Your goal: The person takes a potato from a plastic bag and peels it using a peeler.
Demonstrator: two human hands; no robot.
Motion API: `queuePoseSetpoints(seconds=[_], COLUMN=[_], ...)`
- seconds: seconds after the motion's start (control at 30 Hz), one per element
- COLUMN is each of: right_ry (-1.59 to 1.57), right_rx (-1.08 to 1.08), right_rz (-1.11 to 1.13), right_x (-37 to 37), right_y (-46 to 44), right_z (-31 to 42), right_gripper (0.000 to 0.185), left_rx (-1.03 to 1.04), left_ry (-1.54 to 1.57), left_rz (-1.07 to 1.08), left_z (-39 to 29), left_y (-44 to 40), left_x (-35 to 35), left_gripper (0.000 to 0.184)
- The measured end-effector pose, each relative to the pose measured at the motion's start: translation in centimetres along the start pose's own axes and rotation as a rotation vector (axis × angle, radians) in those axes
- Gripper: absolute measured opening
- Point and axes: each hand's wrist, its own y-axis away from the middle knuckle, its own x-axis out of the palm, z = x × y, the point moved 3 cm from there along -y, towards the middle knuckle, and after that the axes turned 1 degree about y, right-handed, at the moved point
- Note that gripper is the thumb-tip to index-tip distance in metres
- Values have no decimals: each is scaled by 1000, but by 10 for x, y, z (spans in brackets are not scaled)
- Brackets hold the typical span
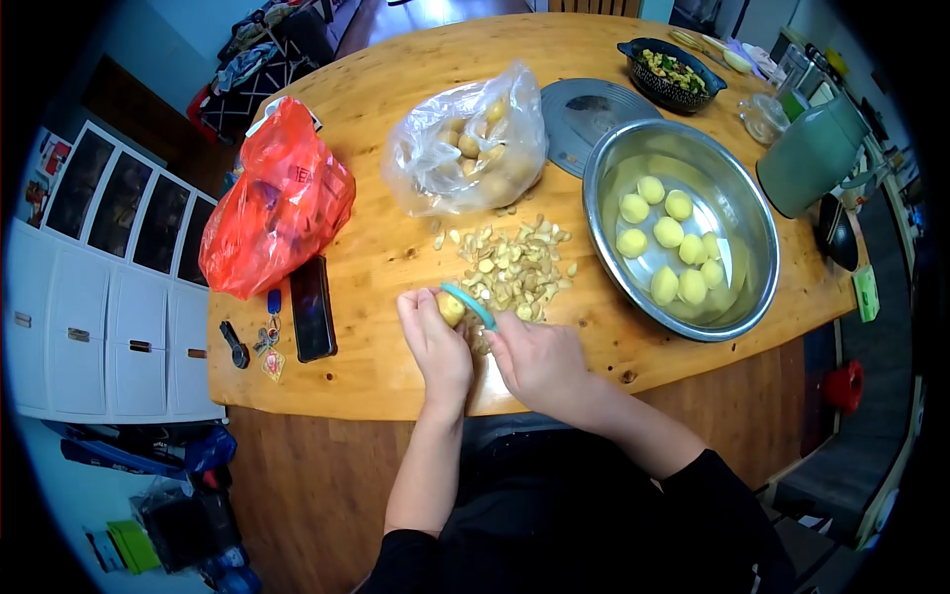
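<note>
My left hand is closed around a potato, whose yellow flesh shows on the side facing right. A teal peeler is gripped in my right hand, its head lying against the potato. Just beyond both hands, a heap of potato peelings is spread on the wooden table. Several peeled potatoes sit in a large steel bowl to the right. Unpeeled potatoes are inside a clear plastic bag farther back.
A red plastic bag stands at the left, with a phone, keys and a watch near it. Behind the bowl are a grey round mat and a dark dish of food. A green kettle stands at the right.
</note>
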Motion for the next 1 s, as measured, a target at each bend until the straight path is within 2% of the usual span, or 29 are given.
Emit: queuePoseSetpoints(seconds=[0.33,0.43,0.53,0.8,1.0], right_ry=[-25,216,127,43,-1], right_rx=[-81,47,44,38,-15], right_rz=[-8,62,-24,22,20], right_x=[7,9,-12,-6,7], right_y=[1,-7,-12,-9,-8], right_z=[5,-16,-19,-8,5], right_gripper=[15,18,18,18,17], left_rx=[35,-40,-56,-164,-160], left_ry=[77,59,134,270,291], left_rz=[12,-32,-48,23,41], left_z=[-1,-2,-3,-8,4], left_y=[7,8,-3,-2,-2], left_x=[2,0,-7,-2,-3], left_gripper=[19,20,23,21,18])
